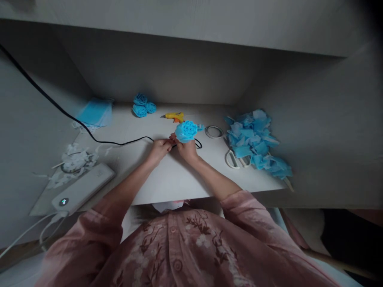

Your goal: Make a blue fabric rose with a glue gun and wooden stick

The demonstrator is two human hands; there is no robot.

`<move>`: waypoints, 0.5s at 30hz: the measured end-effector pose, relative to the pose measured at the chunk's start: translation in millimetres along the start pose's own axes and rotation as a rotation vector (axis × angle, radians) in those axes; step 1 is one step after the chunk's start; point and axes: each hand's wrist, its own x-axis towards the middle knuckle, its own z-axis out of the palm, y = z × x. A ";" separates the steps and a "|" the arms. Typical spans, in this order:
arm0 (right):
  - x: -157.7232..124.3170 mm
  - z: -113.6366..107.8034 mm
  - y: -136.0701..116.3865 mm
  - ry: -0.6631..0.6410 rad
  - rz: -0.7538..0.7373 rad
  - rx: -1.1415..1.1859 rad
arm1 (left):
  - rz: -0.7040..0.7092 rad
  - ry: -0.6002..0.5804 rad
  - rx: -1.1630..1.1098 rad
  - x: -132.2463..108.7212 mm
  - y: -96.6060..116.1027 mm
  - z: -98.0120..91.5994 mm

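A blue rose-like flower (186,131) of crinkled sheet material is held in my right hand (188,151), its bloom facing up. The flower's underside and most of my right fingers are hidden. My left hand (160,149) is closed close beside it, fingertips toward the right hand; what it pinches I cannot make out. The black cable (131,141) passes at my left hand and loops behind the right wrist. Just beyond the flower lies a yellow glue gun (175,116).
Three blue flowers (140,111) sit at the back. Flat blue sheets (95,112), white scraps (76,159) and a white power bank (85,187) are on the left. To the right lie a ring-shaped roll (214,132), white-handled scissors (231,160) and heaped blue pieces (251,135). A shelf (191,24) overhangs.
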 end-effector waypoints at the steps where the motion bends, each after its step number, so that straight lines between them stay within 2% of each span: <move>1: 0.5 0.7 0.2 0.001 0.019 0.003 | -0.013 0.011 -0.007 0.1 0.1 1.2; 6: 6.5 -4.2 -4.4 0.046 0.078 0.132 | 0.016 0.088 0.073 4.5 -2.8 -0.2; 10: 12.9 -7.8 -4.7 0.130 0.152 0.374 | 0.143 0.134 0.089 10.4 -8.2 -4.2; 15: 17.0 -5.3 -3.5 0.090 0.264 0.672 | 0.234 0.064 0.040 14.2 -14.3 -5.9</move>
